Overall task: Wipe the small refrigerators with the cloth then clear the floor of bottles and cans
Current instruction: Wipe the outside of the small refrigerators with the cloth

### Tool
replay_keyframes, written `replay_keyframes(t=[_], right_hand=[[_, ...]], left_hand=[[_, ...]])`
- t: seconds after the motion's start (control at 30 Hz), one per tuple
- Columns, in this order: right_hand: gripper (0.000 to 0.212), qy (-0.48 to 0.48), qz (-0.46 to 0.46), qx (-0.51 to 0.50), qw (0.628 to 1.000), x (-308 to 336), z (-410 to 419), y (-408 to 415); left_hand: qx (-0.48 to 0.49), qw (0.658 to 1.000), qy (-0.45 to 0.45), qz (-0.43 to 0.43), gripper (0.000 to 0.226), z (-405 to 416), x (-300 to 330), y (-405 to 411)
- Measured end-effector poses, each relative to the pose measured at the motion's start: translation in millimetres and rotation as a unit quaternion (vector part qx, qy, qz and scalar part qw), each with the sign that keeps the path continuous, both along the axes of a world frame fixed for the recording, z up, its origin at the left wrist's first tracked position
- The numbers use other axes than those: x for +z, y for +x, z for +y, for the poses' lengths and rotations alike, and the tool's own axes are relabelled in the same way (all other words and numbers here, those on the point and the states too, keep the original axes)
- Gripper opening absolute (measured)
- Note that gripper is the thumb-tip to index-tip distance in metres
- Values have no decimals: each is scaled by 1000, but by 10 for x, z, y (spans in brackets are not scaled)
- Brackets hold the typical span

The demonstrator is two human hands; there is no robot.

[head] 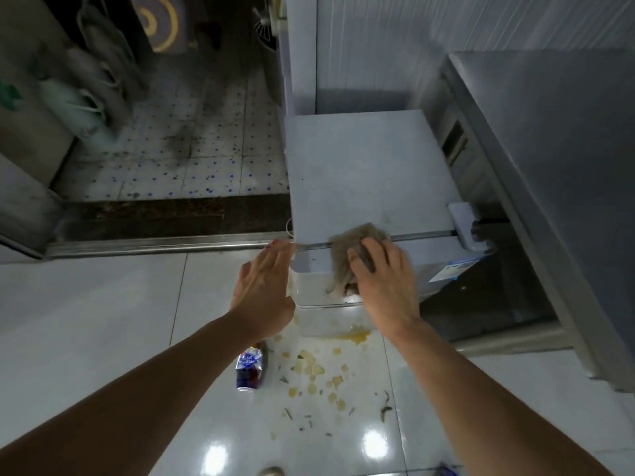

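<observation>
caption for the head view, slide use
Right hand presses cloth on small refrigerator's front edge; left hand open beside it; bottle on floor.

Both arms outstretched — left hand [263, 286] flat, fingers straight; right hand [381, 280] palm-down, fingers pressing.

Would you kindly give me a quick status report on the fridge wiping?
Right hand pressing cloth on small fridge front edge. Left hand open beside its corner. Bottle and yellow spill on floor below.
</observation>
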State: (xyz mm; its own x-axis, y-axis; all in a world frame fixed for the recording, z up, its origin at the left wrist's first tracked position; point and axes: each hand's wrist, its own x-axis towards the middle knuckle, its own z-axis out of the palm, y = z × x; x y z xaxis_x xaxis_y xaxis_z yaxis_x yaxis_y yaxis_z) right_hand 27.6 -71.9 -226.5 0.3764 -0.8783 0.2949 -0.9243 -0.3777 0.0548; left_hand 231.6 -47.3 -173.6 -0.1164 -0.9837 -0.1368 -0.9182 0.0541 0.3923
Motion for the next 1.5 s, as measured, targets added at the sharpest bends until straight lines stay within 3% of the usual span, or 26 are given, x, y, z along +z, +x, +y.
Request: replay_keyframes(t=[0.2, 0.33, 0.5, 0.63, 0.73, 1.1, 1.17, 1.3, 1.5], right_hand=[[58, 7, 6, -118, 993, 71, -41, -855], [61, -16, -69, -181, 981, -46, -1, -653], [33, -48, -128, -34, 990, -130, 50, -98], [50, -21, -57, 16, 998, -140, -44, -486], [64, -2, -49, -46, 998, -165, -62, -910], [27, -119, -130, -191, 966, 230, -452, -992], [31, -83, -97, -211, 969, 301, -648, -1057], [64, 108, -59, -192, 974, 259, -756, -1137], [67, 65, -77, -262, 960, 181, -562, -1086]], left_hand=[[-29, 999, 1, -31, 84, -15, -74, -629], [9, 999, -26, -37, 84, -83, -141, -943], [13, 998, -33, -61, 90, -32, -228, -934], [-8, 996, -32, -83, 94, -30, -256, -866], [-5, 996, -38, -80, 96, -28, -297, -873], [-6, 993, -69, -97, 93, -34, -335, -894], [-11, 991, -69, -111, 94, -38, -330, -898], [-8, 989, -70, -128, 95, -37, -359, -906], [-11, 990, -65, -124, 101, -25, -424, -892]])
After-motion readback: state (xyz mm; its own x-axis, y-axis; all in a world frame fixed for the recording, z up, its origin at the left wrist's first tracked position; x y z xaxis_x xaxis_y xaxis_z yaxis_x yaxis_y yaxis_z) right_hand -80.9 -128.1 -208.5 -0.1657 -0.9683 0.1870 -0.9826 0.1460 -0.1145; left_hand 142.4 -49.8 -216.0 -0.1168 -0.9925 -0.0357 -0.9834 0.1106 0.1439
